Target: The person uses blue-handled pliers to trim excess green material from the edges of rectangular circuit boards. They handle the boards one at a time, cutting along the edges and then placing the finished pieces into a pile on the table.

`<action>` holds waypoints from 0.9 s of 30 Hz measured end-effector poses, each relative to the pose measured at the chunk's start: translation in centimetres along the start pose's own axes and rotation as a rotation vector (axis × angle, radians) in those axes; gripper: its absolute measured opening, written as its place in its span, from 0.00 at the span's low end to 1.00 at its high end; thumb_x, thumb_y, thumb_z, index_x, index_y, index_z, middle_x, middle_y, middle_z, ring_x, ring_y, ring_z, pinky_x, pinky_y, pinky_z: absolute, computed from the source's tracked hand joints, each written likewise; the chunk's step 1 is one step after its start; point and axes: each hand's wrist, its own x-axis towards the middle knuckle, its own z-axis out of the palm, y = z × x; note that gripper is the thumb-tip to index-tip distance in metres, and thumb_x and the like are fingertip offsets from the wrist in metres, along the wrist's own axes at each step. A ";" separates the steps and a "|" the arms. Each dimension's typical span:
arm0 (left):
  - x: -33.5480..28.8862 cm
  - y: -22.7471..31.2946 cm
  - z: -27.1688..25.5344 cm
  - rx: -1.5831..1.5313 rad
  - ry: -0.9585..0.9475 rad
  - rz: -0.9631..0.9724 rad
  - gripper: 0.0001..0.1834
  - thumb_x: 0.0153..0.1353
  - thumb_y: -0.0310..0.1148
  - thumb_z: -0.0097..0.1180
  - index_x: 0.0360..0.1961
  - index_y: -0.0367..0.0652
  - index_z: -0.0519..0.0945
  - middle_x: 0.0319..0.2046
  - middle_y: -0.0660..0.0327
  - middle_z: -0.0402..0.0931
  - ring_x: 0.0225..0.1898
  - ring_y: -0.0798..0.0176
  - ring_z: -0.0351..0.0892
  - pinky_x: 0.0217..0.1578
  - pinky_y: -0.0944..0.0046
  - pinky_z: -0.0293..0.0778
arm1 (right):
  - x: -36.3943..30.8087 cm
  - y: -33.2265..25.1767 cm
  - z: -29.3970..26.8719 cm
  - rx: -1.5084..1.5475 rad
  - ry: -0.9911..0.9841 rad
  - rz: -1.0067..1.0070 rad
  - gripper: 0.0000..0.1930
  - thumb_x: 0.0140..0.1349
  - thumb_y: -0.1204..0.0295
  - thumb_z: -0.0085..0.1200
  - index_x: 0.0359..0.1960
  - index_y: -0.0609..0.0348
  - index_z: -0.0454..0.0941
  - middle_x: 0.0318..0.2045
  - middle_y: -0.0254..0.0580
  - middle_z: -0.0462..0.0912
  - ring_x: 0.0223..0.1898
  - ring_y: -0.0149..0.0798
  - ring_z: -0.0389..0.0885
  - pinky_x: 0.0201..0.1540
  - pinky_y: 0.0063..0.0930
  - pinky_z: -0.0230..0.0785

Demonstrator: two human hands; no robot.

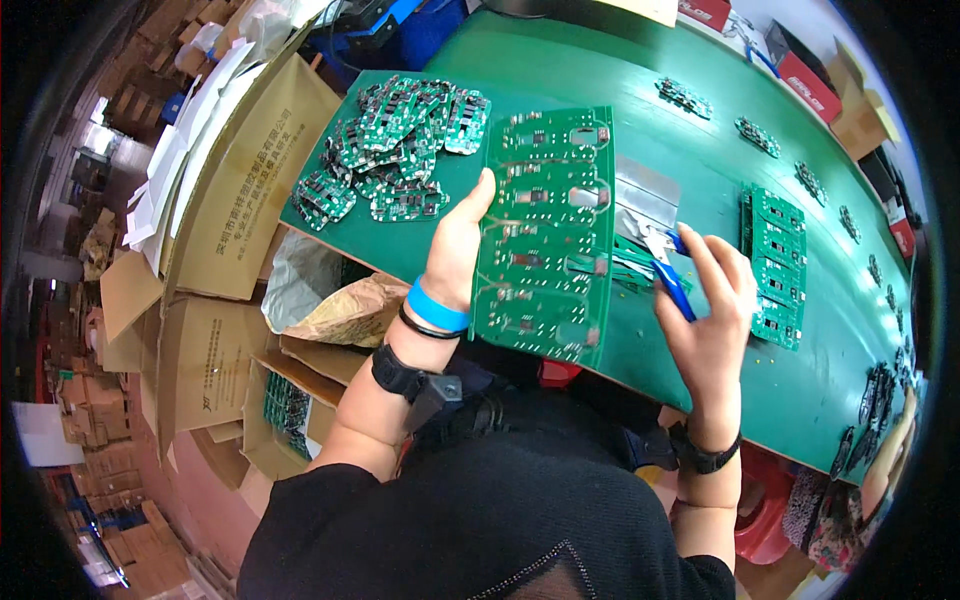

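Observation:
My left hand [457, 248] is closed on the left edge of a large green circuit board panel [545, 235], with the thumb up along that edge. The panel is tilted over the bench and carries rows of small parts and several cut-out slots. My right hand [715, 305] grips blue-handled pliers [672, 288], their metal jaws pointing toward the panel's right edge. Beneath the pliers lie thin green board strips [632, 262] and a grey metallic sheet [647, 190]. Left of the panel, a heap of small separated circuit boards [400, 130] covers the bench corner.
A stack of board panels [775, 265] stands on the green bench [560, 60] to the right. Small board piles [685, 98] line its far side. Cardboard boxes [250, 180] and a paper-lined sack [345, 305] crowd the left. Another person's arm [890, 450] shows far right.

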 end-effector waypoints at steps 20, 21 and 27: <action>1.5 0.6 1.4 0.565 0.242 0.456 0.20 0.74 0.41 0.44 0.58 0.38 0.72 0.50 0.64 0.75 0.50 0.72 0.73 0.51 0.70 0.69 | 0.2 -3.8 -0.8 -0.092 -0.359 -0.250 0.34 0.36 0.72 0.65 0.54 0.50 0.78 0.45 0.41 0.75 0.49 0.47 0.73 0.55 0.45 0.61; 1.4 0.6 1.5 0.566 0.243 0.454 0.20 0.74 0.40 0.44 0.58 0.38 0.71 0.50 0.64 0.75 0.50 0.72 0.73 0.52 0.70 0.69 | 0.2 -3.8 -0.8 -0.102 -0.364 -0.251 0.34 0.36 0.71 0.65 0.54 0.49 0.78 0.45 0.41 0.75 0.49 0.47 0.73 0.55 0.45 0.61; 1.9 0.9 0.2 0.631 0.280 0.480 0.20 0.74 0.41 0.43 0.58 0.38 0.71 0.50 0.64 0.75 0.50 0.72 0.73 0.52 0.70 0.69 | 0.2 -3.7 -0.4 -0.141 -0.386 -0.277 0.37 0.35 0.68 0.69 0.56 0.48 0.76 0.47 0.38 0.75 0.49 0.43 0.72 0.54 0.44 0.59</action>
